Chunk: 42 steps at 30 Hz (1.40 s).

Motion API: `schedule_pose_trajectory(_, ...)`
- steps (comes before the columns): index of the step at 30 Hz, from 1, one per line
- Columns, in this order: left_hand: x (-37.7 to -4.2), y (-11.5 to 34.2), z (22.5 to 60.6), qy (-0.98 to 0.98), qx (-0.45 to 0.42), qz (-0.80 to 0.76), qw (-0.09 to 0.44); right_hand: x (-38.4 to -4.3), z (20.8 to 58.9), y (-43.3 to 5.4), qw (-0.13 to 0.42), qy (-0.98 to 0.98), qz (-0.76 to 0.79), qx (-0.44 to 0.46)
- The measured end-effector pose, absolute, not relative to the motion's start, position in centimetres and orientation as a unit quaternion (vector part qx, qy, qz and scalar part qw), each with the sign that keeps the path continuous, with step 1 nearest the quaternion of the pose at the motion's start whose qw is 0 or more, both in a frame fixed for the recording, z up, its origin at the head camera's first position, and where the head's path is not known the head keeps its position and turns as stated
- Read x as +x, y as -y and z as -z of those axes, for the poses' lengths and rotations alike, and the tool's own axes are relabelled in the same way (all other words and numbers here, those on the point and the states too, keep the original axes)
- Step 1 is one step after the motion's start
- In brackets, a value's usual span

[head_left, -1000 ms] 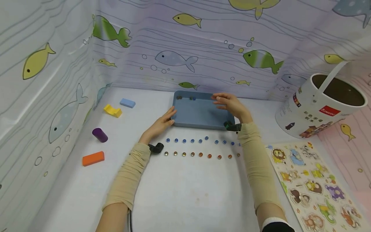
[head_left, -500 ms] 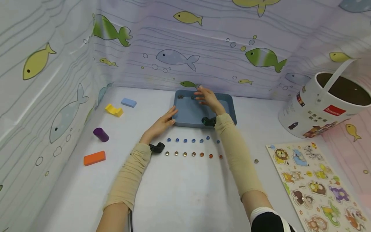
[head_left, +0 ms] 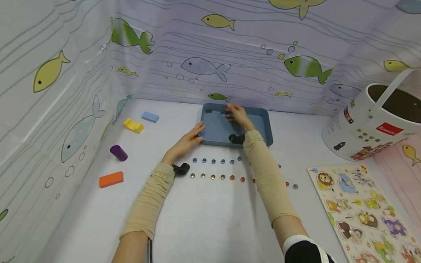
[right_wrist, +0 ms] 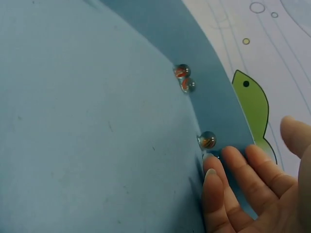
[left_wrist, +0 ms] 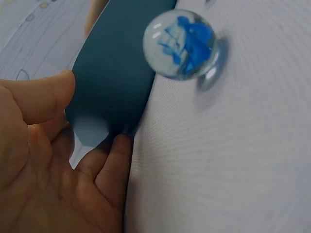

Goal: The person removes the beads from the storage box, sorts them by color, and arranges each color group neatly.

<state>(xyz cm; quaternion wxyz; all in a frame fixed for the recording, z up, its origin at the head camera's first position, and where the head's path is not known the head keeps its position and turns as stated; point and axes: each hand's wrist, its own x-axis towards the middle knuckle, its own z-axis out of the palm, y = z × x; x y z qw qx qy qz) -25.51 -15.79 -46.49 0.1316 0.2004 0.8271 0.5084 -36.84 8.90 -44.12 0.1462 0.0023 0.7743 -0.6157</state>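
Observation:
In the head view a blue-grey tray [head_left: 217, 137] lies by the back wall. My left hand [head_left: 185, 145] rests against its left side, fingers extended; up close, thumb and fingertips touch the tray wall [left_wrist: 114, 73]. My right hand [head_left: 239, 116] is inside the tray at the back wall. Its fairly straight fingers [right_wrist: 214, 187] touch a marble mostly hidden behind them, thumb held apart. Just beyond sits an orange-streaked marble [right_wrist: 208, 140], then a pair of red-streaked marbles [right_wrist: 183, 71]. A blue-swirled marble [left_wrist: 180, 44] lies near my left hand.
A row of blue marbles [head_left: 213, 161] and a row of amber and orange marbles [head_left: 213, 177] lie before the tray. Orange [head_left: 111, 179], purple [head_left: 118, 153], yellow [head_left: 133, 126] and blue [head_left: 150, 117] blocks stand left. An animal puzzle board [head_left: 365, 215] and white bucket [head_left: 358, 128] are right.
My right hand has moved left across the tray and lowered to the marbles at its back wall. My left hand stays at the tray's side. The head view has shifted slightly.

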Motion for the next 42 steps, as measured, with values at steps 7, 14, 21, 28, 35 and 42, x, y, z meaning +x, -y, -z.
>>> schedule_pose_trajectory(7, -25.5, 15.9, 46.5, -0.828, 0.205, -0.505, 0.132, -37.0, 44.3, -8.4, 0.127, -0.837, 0.533, -0.003)
schedule_pose_trajectory(14, -25.5, 15.9, 46.5, -0.832, 0.21, -0.498, 0.126, -36.8, 44.6, -8.2, 0.09, -0.898, 0.43, -0.016)
schedule_pose_trajectory(21, -25.0, 15.6, 45.2, -0.837, 0.211, -0.488, 0.129, -36.4, 44.8, -8.5, 0.08, -0.899, 0.43, 0.001)
schedule_pose_trajectory(28, -25.4, 15.7, 46.3, -0.841, 0.202, -0.485, 0.128, -36.4, 44.4, -9.6, 0.131, -0.824, 0.55, 0.044)
schedule_pose_trajectory(35, -25.3, 15.9, 46.4, -0.845, 0.203, -0.48, 0.123, -35.8, 43.2, -12.0, 0.15, -0.779, 0.607, 0.05)
schedule_pose_trajectory(42, -25.5, 15.8, 46.5, -0.846, 0.209, -0.476, 0.121, -34.4, 41.2, -14.8, 0.129, -0.781, 0.611, -0.003)
